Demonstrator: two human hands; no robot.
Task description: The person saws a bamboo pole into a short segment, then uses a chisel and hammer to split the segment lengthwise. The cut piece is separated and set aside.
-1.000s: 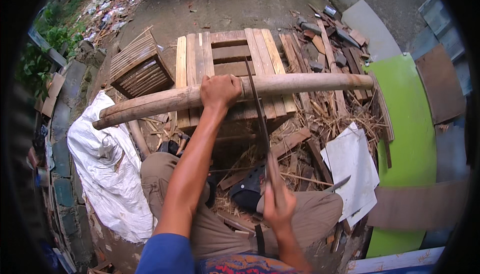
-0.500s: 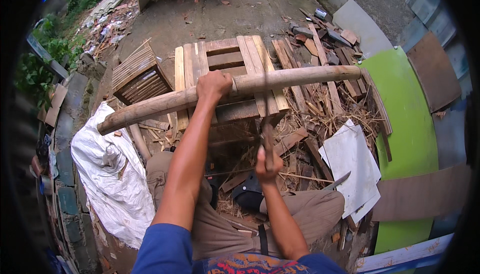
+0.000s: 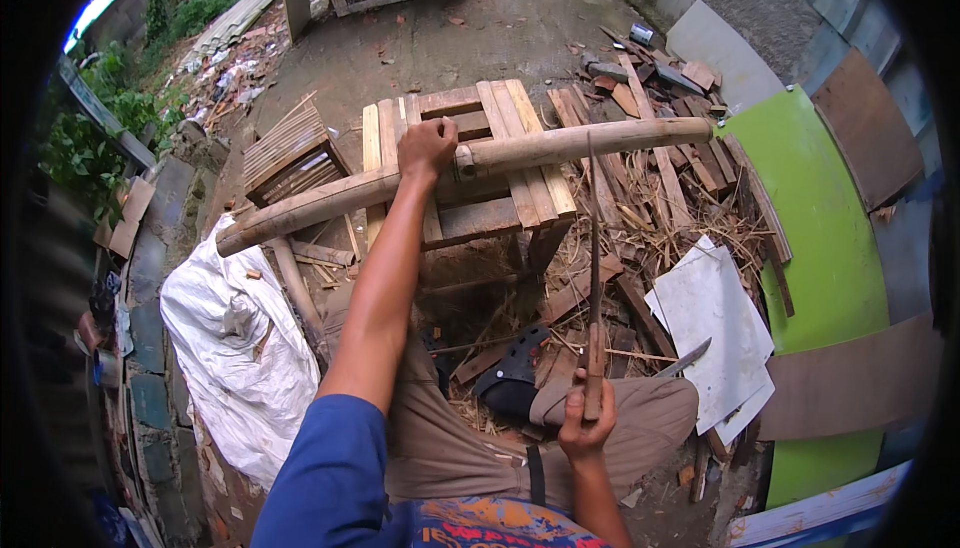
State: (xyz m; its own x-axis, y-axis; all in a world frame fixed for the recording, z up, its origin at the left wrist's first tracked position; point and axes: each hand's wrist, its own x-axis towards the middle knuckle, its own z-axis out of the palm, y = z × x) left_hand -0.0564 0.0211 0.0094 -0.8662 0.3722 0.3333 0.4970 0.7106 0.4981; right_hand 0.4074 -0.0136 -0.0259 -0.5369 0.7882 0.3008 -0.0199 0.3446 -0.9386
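A long, thick bamboo pole [image 3: 560, 148] lies crosswise over a low wooden slatted stand [image 3: 480, 220]. My left hand [image 3: 427, 148] is closed in a fist over the pole, left of a knot. In my right hand [image 3: 587, 420], lower right, is the wooden handle of a long, narrow-bladed tool [image 3: 596, 373]. Its dark blade points away from me, almost edge-on, so I cannot tell whether it is a saw or a machete. The blade's tip overlaps the pole in view, right of the stand; whether they touch is unclear.
Wood scraps and straw [image 3: 650, 198] litter the ground at right, beside white sheets [image 3: 705, 333] and a green panel [image 3: 825, 278]. A curved blade [image 3: 685, 360] lies near my right knee. A white sack [image 3: 235, 358] and a slatted crate [image 3: 290, 153] are at left.
My right hand has come down toward me and to the right with the tool, its blade now right of the stand. The left hand keeps its grip on the pole.
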